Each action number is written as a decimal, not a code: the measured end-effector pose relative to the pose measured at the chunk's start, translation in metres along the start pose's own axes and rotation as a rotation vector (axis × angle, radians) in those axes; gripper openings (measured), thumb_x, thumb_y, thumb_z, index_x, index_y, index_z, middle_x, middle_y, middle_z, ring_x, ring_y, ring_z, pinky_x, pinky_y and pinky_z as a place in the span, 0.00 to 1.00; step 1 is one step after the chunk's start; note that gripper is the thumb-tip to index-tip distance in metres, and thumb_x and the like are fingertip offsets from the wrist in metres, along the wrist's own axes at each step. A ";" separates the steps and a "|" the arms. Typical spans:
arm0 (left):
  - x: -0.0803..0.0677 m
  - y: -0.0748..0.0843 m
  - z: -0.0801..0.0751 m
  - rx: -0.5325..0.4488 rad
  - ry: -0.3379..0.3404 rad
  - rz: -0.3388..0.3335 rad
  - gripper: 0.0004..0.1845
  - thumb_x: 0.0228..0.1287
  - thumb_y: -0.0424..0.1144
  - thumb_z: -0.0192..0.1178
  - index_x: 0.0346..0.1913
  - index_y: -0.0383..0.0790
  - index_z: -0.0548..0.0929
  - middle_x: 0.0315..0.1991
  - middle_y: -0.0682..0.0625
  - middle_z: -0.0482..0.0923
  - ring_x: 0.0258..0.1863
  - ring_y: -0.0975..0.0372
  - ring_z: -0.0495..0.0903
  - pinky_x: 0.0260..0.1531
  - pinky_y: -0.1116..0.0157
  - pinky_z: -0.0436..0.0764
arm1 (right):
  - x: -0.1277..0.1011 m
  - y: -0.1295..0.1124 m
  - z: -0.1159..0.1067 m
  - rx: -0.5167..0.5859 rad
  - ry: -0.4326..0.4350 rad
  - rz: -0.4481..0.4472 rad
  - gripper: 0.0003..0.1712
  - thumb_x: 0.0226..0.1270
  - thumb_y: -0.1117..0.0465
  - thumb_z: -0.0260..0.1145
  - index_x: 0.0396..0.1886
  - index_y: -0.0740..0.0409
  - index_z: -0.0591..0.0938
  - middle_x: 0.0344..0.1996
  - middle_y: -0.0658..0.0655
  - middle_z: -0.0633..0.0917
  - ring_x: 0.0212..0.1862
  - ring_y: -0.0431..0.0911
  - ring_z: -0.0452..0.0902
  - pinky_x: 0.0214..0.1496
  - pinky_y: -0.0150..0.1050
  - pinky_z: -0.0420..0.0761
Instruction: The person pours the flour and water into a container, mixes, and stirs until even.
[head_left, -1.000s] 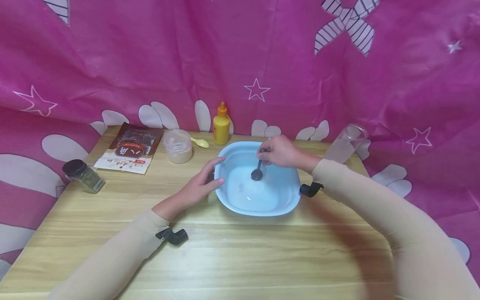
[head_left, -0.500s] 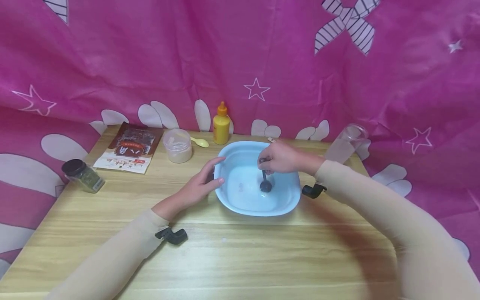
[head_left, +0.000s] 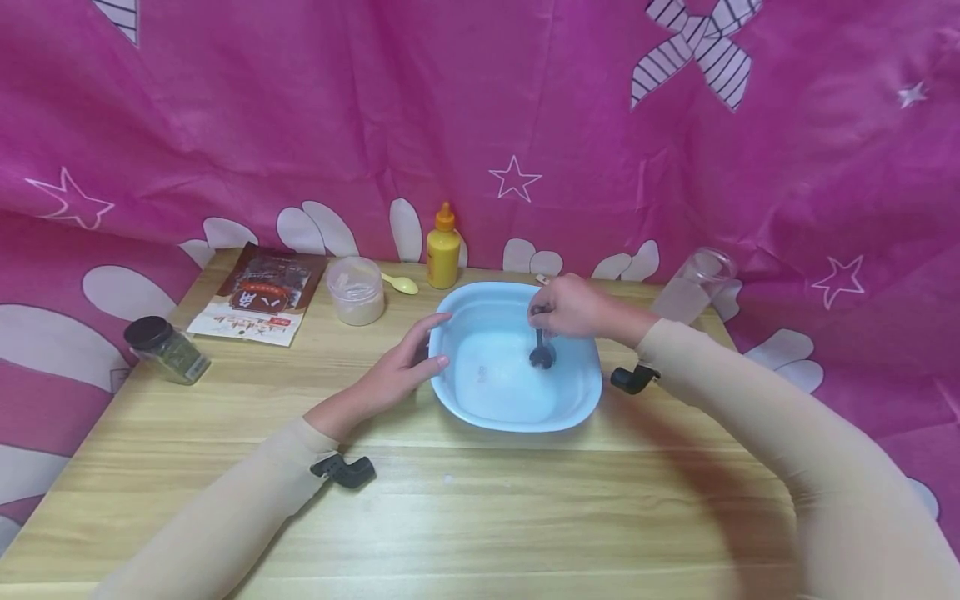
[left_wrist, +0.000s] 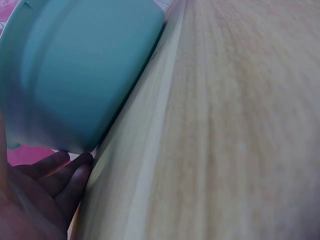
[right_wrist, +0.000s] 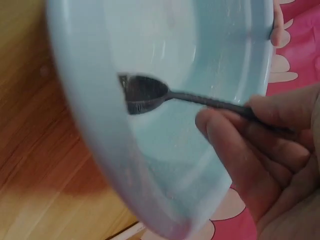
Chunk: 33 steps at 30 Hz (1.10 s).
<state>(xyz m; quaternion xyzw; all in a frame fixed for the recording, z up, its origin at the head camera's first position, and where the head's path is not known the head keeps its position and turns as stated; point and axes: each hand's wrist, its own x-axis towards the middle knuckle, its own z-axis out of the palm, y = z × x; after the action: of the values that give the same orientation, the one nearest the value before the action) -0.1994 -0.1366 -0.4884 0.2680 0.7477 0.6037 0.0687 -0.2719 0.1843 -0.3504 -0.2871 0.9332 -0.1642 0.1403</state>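
A light blue bowl (head_left: 517, 417) with white contents stands in the middle of the wooden table (head_left: 480, 517). My right hand (head_left: 573, 307) pinches the handle of a dark spoon (head_left: 542, 357), whose scoop is down inside the bowl on its right side. In the right wrist view the spoon (right_wrist: 145, 94) lies across the inner wall of the bowl (right_wrist: 85, 100), with my fingers (right_wrist: 240, 145) round its handle. My left hand (head_left: 405, 367) rests against the bowl's left side, thumb near the rim. Its fingers (left_wrist: 70, 172) lie fairly straight against the outer wall of the bowl (left_wrist: 85, 65).
Along the back stand a yellow squeeze bottle (head_left: 442, 248), a plastic tub of pale powder (head_left: 356, 291) and a small yellow spoon (head_left: 402, 285). A brown packet (head_left: 260, 296) and a black-lidded spice jar (head_left: 165, 350) are at left. A clear cup (head_left: 692, 287) is at right.
The spoon has moved round inside the bowl, from its middle to the front right and then to the right side. My left hand and the bowl have stayed put.
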 end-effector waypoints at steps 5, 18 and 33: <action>-0.001 0.000 0.000 0.003 0.002 -0.001 0.37 0.86 0.37 0.60 0.89 0.49 0.58 0.85 0.34 0.61 0.80 0.37 0.69 0.76 0.38 0.74 | 0.002 0.001 0.001 0.041 0.017 -0.020 0.07 0.79 0.62 0.74 0.46 0.59 0.95 0.31 0.49 0.93 0.34 0.40 0.91 0.42 0.42 0.88; 0.000 -0.002 -0.001 0.012 0.005 0.009 0.37 0.85 0.37 0.61 0.89 0.50 0.58 0.85 0.34 0.62 0.81 0.37 0.69 0.76 0.39 0.74 | -0.003 -0.007 0.001 0.117 -0.142 -0.085 0.07 0.79 0.62 0.74 0.48 0.60 0.94 0.32 0.48 0.94 0.36 0.41 0.93 0.81 0.57 0.74; 0.001 -0.001 0.001 0.007 0.006 0.001 0.37 0.85 0.36 0.61 0.89 0.50 0.59 0.85 0.34 0.62 0.80 0.38 0.70 0.76 0.39 0.75 | 0.002 -0.006 0.011 0.349 -0.203 -0.024 0.10 0.80 0.64 0.73 0.51 0.68 0.91 0.36 0.54 0.94 0.41 0.51 0.95 0.49 0.42 0.95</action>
<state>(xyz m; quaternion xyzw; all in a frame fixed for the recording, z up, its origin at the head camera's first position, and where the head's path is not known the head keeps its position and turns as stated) -0.2005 -0.1351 -0.4891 0.2670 0.7497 0.6019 0.0653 -0.2666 0.1758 -0.3584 -0.2846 0.8682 -0.2954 0.2792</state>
